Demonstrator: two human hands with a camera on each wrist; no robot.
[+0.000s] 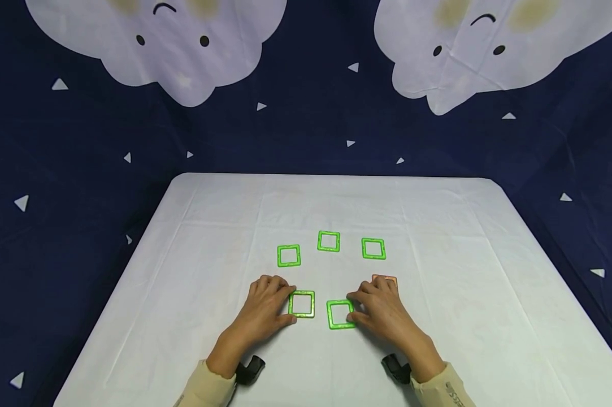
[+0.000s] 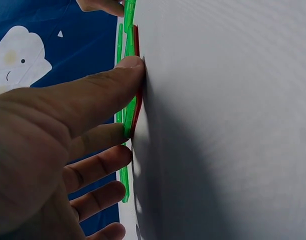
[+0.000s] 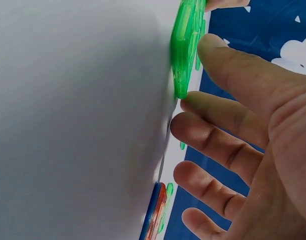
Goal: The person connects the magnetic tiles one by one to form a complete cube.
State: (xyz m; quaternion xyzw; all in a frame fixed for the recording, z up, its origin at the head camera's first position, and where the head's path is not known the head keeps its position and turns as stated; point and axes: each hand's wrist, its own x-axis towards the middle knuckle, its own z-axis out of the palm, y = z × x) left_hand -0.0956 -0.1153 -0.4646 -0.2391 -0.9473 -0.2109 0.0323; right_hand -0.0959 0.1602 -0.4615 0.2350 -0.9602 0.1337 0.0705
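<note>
My left hand (image 1: 265, 308) pinches a green square building tile (image 1: 312, 305), a hollow frame, thumb at its near left corner and index finger at the far left. In the left wrist view a red layer (image 2: 135, 117) lies against the green one, on its table side. With thumb and index finger, my right hand (image 1: 382, 311) holds the right side of another green square tile (image 1: 329, 315); its other fingers spread apart. Partly hidden behind the right hand is an orange square tile (image 1: 385, 277), with a blue layer (image 3: 149, 212) under it in the right wrist view.
Beyond the hands lie three more hollow green squares: left (image 1: 289, 264), middle (image 1: 328, 249) and right (image 1: 374, 257). A white cloth covers the table (image 1: 209, 226). A dark blue backdrop (image 1: 306, 135) with clouds and small triangles hangs behind it.
</note>
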